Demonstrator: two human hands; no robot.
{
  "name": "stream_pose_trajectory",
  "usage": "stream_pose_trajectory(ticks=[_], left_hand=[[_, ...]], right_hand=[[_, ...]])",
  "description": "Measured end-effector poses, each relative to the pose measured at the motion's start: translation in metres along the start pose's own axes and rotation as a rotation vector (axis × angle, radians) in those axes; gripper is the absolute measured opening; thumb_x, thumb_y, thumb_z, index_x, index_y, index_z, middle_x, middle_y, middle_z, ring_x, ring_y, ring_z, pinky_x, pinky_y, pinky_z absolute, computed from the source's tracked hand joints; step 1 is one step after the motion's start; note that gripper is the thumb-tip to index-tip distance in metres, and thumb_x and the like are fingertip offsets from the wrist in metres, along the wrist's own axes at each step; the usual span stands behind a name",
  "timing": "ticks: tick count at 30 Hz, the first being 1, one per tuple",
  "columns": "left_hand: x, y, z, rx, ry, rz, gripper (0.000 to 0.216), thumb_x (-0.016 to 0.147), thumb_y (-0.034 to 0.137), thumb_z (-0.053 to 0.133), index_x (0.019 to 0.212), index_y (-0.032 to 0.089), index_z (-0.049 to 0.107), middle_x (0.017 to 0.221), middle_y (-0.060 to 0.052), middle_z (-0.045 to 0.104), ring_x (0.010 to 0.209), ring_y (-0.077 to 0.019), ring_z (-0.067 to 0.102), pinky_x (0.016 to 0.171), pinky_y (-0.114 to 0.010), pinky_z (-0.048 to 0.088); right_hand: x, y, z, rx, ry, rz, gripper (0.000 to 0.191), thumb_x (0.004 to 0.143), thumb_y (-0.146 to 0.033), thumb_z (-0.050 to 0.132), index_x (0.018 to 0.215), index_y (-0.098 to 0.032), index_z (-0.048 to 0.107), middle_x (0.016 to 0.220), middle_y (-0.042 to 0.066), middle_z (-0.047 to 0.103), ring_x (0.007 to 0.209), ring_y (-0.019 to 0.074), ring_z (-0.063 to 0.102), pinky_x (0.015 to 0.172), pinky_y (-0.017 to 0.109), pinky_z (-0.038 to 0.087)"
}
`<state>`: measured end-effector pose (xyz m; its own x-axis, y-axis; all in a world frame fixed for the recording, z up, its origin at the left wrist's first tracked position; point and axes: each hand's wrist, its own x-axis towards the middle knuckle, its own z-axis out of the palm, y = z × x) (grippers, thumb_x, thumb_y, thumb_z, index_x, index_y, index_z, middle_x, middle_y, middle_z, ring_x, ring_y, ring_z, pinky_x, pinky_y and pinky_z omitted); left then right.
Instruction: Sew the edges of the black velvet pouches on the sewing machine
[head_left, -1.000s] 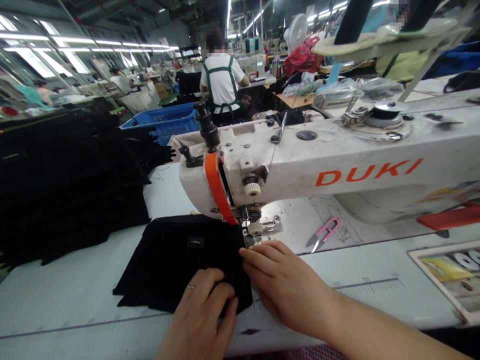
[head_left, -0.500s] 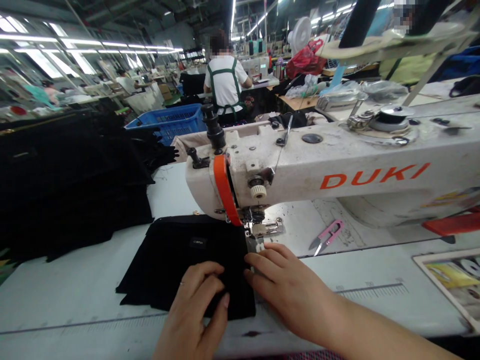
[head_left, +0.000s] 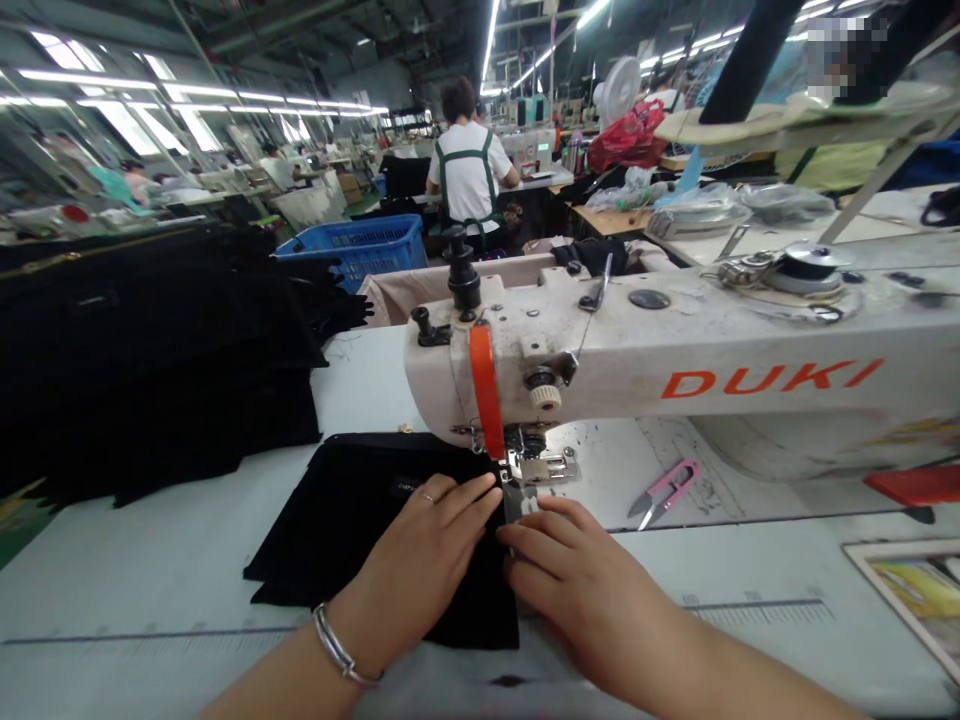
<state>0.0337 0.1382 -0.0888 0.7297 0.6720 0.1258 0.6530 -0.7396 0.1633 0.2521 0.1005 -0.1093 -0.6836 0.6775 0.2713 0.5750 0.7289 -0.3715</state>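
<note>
l grip (head_left: 424, 560) palm-down on blk cloth (head_left: 334, 520), r grip (head_left: 574, 580) bent alongside.

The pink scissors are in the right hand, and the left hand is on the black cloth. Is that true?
Not quite: the right hand isn't holding the scissors; the head view shows them lying by the sewing machine. The left hand is on the black cloth.

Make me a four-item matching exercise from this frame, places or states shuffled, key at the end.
1. Left hand
2. Right hand
3. Snips
4. Basket

A. Blue, beyond the sewing machine
B. At the right edge of the black fabric
C. Pink-handled, lying below the machine's arm
D. Wearing a ring, on top of the fabric

Pairs: 1-D, 2-B, 3-C, 4-A
</note>
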Motion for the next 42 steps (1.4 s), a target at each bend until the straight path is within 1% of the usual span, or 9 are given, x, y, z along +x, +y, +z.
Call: stream_pose_trajectory(ticks=[7, 18, 21, 24, 27, 30, 34, 39, 42], left_hand=[[0.002, -0.001, 0.007, 0.027, 0.061, 0.038, 0.039, 0.096, 0.007, 0.04, 0.134, 0.015, 0.046, 0.137, -0.009, 0.054, 0.133, -0.0213, 0.043, 0.112, -0.044, 0.04], [0.008, -0.009, 0.007, -0.021, 0.05, 0.005, 0.04, 0.094, 0.005, 0.044, 0.132, 0.015, 0.05, 0.137, -0.011, 0.053, 0.133, -0.0229, 0.045, 0.112, -0.047, 0.039], [-0.004, -0.007, -0.001, -0.078, -0.005, 0.004, 0.048, 0.097, 0.03, 0.053, 0.141, 0.016, 0.042, 0.148, -0.014, 0.041, 0.14, -0.0269, 0.035, 0.114, -0.052, 0.034], [-0.023, 0.002, -0.009, -0.139, -0.107, 0.05, 0.097, 0.076, 0.066, 0.067, 0.148, 0.014, 0.029, 0.155, -0.019, 0.026, 0.144, -0.035, 0.024, 0.112, -0.059, 0.03], [-0.039, 0.009, -0.01, -0.16, -0.127, 0.042, 0.08, 0.083, 0.041, 0.07, 0.148, 0.017, 0.031, 0.155, -0.014, 0.03, 0.143, -0.0297, 0.026, 0.112, -0.055, 0.034], [-0.045, 0.01, -0.004, -0.201, -0.058, 0.022, 0.056, 0.088, 0.009, 0.051, 0.142, 0.022, 0.043, 0.15, -0.006, 0.041, 0.141, -0.0222, 0.033, 0.113, -0.049, 0.037], [-0.046, 0.006, -0.001, -0.329, 0.041, -0.064, 0.044, 0.092, 0.009, 0.042, 0.132, 0.024, 0.054, 0.139, -0.003, 0.055, 0.135, -0.0193, 0.044, 0.112, -0.045, 0.04], [-0.045, 0.008, -0.01, -0.376, 0.269, -0.333, 0.036, 0.099, 0.018, 0.037, 0.131, 0.023, 0.053, 0.132, -0.003, 0.061, 0.123, -0.0178, 0.056, 0.105, -0.037, 0.049], [-0.041, 0.018, -0.012, -0.21, 0.303, -0.156, 0.036, 0.097, 0.014, 0.04, 0.131, 0.019, 0.052, 0.134, -0.006, 0.059, 0.124, -0.0182, 0.055, 0.105, -0.035, 0.049]], right_hand=[[0.001, -0.001, 0.0, 0.03, 0.031, 0.006, 0.013, 0.099, -0.024, 0.048, 0.098, -0.022, 0.061, 0.107, 0.002, 0.064, 0.109, 0.0193, 0.054, 0.111, 0.043, 0.025], [0.0, -0.002, 0.001, 0.061, 0.022, 0.05, 0.024, 0.086, -0.011, 0.055, 0.107, -0.02, 0.061, 0.135, 0.004, 0.056, 0.116, 0.0217, 0.052, 0.113, 0.046, 0.026], [-0.001, -0.005, -0.001, 0.062, 0.043, 0.042, 0.027, 0.088, -0.01, 0.053, 0.112, -0.019, 0.06, 0.133, 0.005, 0.057, 0.116, 0.0232, 0.052, 0.111, 0.046, 0.032], [-0.004, -0.01, 0.0, 0.055, 0.118, 0.011, 0.028, 0.091, -0.01, 0.047, 0.116, -0.015, 0.06, 0.125, 0.01, 0.061, 0.114, 0.0246, 0.053, 0.103, 0.044, 0.042], [-0.007, -0.016, 0.003, 0.019, 0.186, -0.047, 0.029, 0.094, -0.012, 0.045, 0.119, -0.014, 0.06, 0.117, 0.011, 0.064, 0.105, 0.0244, 0.057, 0.092, 0.04, 0.051], [-0.008, -0.02, 0.004, -0.006, 0.176, -0.079, 0.03, 0.094, -0.014, 0.049, 0.121, -0.015, 0.06, 0.111, 0.01, 0.066, 0.097, 0.0231, 0.06, 0.085, 0.037, 0.054], [-0.01, -0.021, 0.001, 0.005, 0.148, -0.046, 0.032, 0.093, -0.014, 0.052, 0.123, -0.014, 0.058, 0.111, 0.01, 0.065, 0.098, 0.023, 0.059, 0.085, 0.037, 0.054], [-0.011, -0.019, -0.001, -0.033, 0.123, -0.115, 0.022, 0.094, -0.016, 0.054, 0.114, -0.015, 0.062, 0.107, 0.008, 0.067, 0.091, 0.0196, 0.058, 0.081, 0.033, 0.052], [-0.012, -0.02, 0.002, -0.021, 0.125, -0.128, 0.016, 0.095, -0.016, 0.053, 0.105, -0.016, 0.064, 0.098, 0.006, 0.067, 0.085, 0.0185, 0.057, 0.077, 0.032, 0.051]])
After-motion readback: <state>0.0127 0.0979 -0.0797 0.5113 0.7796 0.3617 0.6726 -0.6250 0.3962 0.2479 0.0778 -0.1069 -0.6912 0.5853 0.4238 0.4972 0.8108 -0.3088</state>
